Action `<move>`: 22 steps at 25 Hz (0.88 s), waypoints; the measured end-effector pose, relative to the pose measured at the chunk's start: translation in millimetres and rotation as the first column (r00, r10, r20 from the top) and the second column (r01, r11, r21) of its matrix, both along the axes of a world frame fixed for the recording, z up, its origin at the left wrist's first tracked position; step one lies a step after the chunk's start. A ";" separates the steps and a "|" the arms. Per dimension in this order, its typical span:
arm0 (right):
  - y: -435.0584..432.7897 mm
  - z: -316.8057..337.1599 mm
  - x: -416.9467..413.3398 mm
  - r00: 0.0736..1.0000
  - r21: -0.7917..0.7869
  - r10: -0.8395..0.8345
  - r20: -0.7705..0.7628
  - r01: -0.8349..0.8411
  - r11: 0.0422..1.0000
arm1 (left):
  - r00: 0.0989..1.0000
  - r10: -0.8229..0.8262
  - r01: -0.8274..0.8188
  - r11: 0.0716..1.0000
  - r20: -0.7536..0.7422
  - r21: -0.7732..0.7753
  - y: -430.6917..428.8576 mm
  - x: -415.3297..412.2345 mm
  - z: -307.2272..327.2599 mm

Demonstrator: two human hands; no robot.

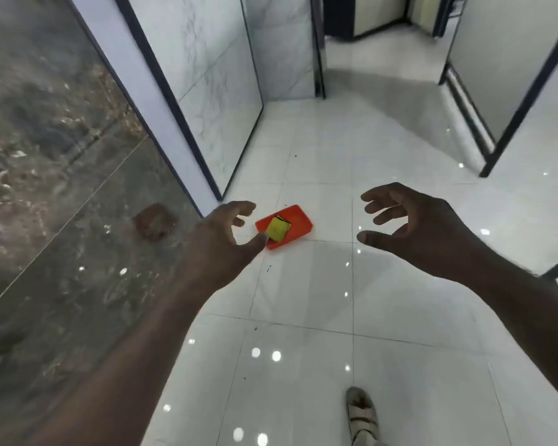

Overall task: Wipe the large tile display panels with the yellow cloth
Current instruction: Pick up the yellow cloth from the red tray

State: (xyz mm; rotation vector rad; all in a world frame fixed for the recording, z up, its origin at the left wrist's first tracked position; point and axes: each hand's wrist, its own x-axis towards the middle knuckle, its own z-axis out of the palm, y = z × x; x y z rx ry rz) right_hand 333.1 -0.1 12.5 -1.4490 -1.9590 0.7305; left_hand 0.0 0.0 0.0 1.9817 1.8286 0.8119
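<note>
Yellow folded cloth sits in a shallow orange plastic tray on the glossy white tiled floor, near the foot of the big dark marbled tile display panel, likely kept handy for wiping. Left hand and right hand reach toward it, fingers spread, loosely curved, holding nothing. Pick-up looks not yet done.

yellow cloth corner hidden behind left hand thumb, sandalled foot cut by bottom edge
</note>
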 end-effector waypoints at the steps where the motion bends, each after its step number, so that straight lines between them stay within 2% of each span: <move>1: 40.1 -3.2 0.1 1.000 -0.018 0.014 -0.021 -0.015 1.000 | 0.999 0.017 -0.016 1.000 0.046 -0.011 32.2 1.2 -8.2; 4: 159.4 -9.1 -20.1 0.993 -0.117 0.110 0.033 -0.106 0.988 | 0.992 0.110 -0.102 0.988 0.067 -0.112 110.0 -8.5 -22.5; 7: 277.6 -21.4 -58.7 0.972 -0.140 0.214 0.100 -0.199 0.970 | 0.975 0.208 -0.193 0.965 0.073 -0.177 187.2 -40.1 -43.5; 10: 385.8 -66.3 -98.4 0.930 -0.195 0.312 0.194 -0.275 0.942 | 0.952 0.295 -0.265 0.929 0.084 -0.259 271.1 -78.5 -89.9; 15: 535.3 -141.7 -151.0 0.884 -0.333 0.388 0.261 -0.295 0.896 | 0.914 0.361 -0.274 0.886 0.184 -0.375 422.4 -144.2 -164.6; 19: 641.0 -180.2 -177.5 0.850 -0.446 0.430 0.305 -0.272 0.853 | 0.928 0.356 -0.263 0.833 0.108 -0.487 527.3 -180.8 -198.2; 22: 718.5 -228.7 -202.1 0.777 -0.520 0.519 0.357 -0.296 0.801 | 0.934 0.354 -0.247 0.748 0.055 -0.616 591.6 -205.9 -238.1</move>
